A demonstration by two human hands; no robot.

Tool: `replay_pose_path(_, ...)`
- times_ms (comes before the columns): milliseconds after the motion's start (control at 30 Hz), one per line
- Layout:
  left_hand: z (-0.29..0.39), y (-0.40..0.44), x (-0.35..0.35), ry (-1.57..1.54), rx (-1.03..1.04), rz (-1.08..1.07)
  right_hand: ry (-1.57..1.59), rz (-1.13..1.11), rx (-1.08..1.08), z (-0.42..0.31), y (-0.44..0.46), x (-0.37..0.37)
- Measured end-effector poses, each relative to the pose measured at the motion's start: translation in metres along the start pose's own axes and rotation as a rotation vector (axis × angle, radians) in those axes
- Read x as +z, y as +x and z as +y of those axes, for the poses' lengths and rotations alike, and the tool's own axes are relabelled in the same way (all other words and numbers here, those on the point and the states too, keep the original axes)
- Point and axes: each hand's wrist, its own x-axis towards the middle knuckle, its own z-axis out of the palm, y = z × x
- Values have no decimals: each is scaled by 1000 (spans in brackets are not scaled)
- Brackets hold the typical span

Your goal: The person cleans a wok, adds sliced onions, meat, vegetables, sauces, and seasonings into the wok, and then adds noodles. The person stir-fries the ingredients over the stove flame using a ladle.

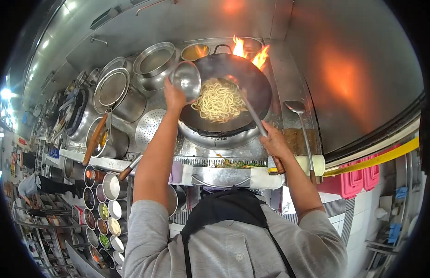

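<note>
Noodles [219, 102] pale yellow, thick, heaped in blackened wok [256, 90] (flames [260, 58] at far rim); L hand [175, 97] grips steel bowl [187, 79] nr wok's L edge; R hand [274, 140] round long-handled utensil [254, 114].

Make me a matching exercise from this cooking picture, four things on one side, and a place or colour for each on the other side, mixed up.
Things:
1. Noodles
2. Metal bowl
3. Flames
4. Apron

Places and colours:
A. Black
B. Held in the left hand
C. Orange
D. In the wok

Right pairs: 1-D, 2-B, 3-C, 4-A.
</note>
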Motion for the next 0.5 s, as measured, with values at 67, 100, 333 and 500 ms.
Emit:
replay_pose_path(67, 40, -21, -47, -389, -307, -70, -319, 269, -594, 14, 10, -7)
replay_pose_path(100, 55, -33, -68, -783, -600, -142, -429, 372, -791, 10, 9, -10)
replay_pose_path(333, 32, -88, -131, -965, -826, -48, 306, -258, 141, -50, -20, -43)
replay_pose_path(500, 54, -124, -170, -1034, -850, 104, -18, -203, -126, -36, 18, -22)
